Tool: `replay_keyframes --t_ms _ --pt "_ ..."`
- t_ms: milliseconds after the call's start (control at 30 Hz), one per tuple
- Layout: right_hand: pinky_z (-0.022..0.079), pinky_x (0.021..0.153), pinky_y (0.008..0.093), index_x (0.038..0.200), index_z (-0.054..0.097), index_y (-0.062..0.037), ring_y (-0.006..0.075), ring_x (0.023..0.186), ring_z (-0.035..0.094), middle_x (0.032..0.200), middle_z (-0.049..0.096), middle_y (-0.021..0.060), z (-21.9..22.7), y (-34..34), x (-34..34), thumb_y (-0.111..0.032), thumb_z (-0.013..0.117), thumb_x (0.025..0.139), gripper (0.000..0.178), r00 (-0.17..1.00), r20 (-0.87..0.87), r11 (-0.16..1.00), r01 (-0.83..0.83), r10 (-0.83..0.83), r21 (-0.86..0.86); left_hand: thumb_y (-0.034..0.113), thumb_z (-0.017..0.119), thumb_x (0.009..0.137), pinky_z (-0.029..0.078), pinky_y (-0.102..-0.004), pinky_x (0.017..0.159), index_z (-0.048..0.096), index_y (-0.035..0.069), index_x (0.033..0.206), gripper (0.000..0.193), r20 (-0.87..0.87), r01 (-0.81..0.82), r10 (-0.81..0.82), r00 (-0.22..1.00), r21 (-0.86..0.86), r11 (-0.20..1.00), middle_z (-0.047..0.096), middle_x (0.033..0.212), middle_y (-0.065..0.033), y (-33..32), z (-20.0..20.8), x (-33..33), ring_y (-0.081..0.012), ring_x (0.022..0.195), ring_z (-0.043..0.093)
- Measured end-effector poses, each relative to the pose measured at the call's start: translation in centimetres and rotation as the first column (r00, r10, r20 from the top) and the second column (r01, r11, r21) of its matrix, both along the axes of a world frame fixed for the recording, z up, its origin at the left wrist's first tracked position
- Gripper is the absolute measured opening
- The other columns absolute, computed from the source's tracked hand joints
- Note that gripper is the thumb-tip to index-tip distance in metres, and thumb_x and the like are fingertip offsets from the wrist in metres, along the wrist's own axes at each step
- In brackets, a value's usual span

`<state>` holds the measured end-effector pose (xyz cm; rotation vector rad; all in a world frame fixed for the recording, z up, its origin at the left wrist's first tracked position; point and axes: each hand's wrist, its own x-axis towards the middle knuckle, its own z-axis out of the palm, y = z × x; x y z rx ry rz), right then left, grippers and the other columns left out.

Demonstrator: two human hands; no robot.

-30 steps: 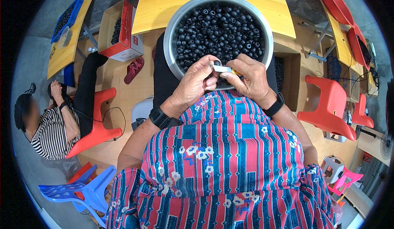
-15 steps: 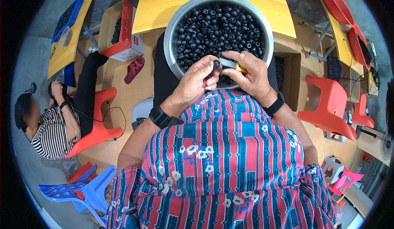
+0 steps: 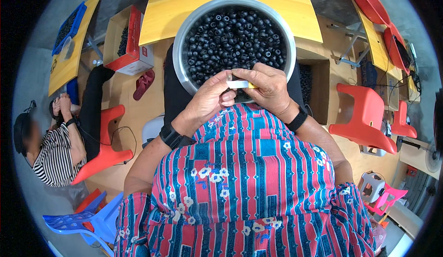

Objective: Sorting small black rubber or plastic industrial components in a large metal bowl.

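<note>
Over the near edge of a steel basin (image 3: 179, 70) my two hands meet. My right hand (image 3: 269, 85) is closed around the yellow handle of a small knife (image 3: 237, 84), whose flat silver blade points left. The blade reaches to the fingertips of my left hand (image 3: 212, 95). My left thumb and fingers pinch a small black cap-like piece, mostly hidden behind the fingers and blade. Many like pieces (image 3: 230, 40), round with a hollow in one end, fill the basin, which sits at my lap.
A yellow table (image 3: 161, 17) stands behind the basin. A red-and-white carton (image 3: 134, 54) is at left, an open cardboard box (image 3: 318, 86) at right. Red stools (image 3: 362, 116) stand to the right. A person in stripes (image 3: 60, 148) sits at far left.
The knife blade now lies level across my left fingertips, covering the black piece that showed before. My right hand has turned and closed in on the left. The whole view has shifted slightly.
</note>
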<state>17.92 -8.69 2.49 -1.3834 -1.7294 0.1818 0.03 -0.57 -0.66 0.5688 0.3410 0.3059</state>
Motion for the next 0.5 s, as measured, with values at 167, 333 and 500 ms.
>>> replay_keyframes --t_ms 167,333,500 --pt "0.043 0.050 0.0307 0.092 0.071 -0.0059 0.0180 0.058 0.058 0.070 0.059 0.0062 -0.5 -0.1 0.4 0.000 0.077 0.067 0.026 1.000 -0.007 1.000 -0.016 0.016 0.025 0.022 0.046 0.104 0.037 -0.0204 0.060 0.054 0.010 0.113 0.017 -0.028 -0.023 0.021 0.999 -0.048 0.999 0.051 0.086 0.0035 0.1 0.1 0.1 -0.0046 0.066 0.042" --pt "0.047 0.061 0.0370 0.087 0.068 -0.0053 0.0297 0.069 0.061 0.073 0.058 0.0115 0.1 -0.5 0.4 -0.002 0.071 0.070 0.017 0.984 -0.158 0.995 0.073 -0.084 -0.074 0.024 0.047 0.103 0.034 -0.0214 0.058 0.053 0.006 0.113 0.021 0.012 -0.135 0.135 0.991 0.020 0.991 0.052 0.091 -0.0023 1.5 1.4 -0.2 -0.0060 0.067 0.040" --pt "0.048 0.062 0.0368 0.087 0.068 -0.0039 0.0300 0.070 0.062 0.075 0.060 0.0124 0.3 -0.6 0.4 -0.002 0.071 0.071 0.016 0.980 -0.171 0.992 0.083 -0.098 -0.093 0.019 0.048 0.102 0.031 -0.0171 0.055 0.058 0.006 0.109 0.017 -0.142 -0.095 0.156 0.977 0.366 0.926 0.053 0.089 0.0009 3.8 2.3 0.5 -0.0029 0.066 0.040"
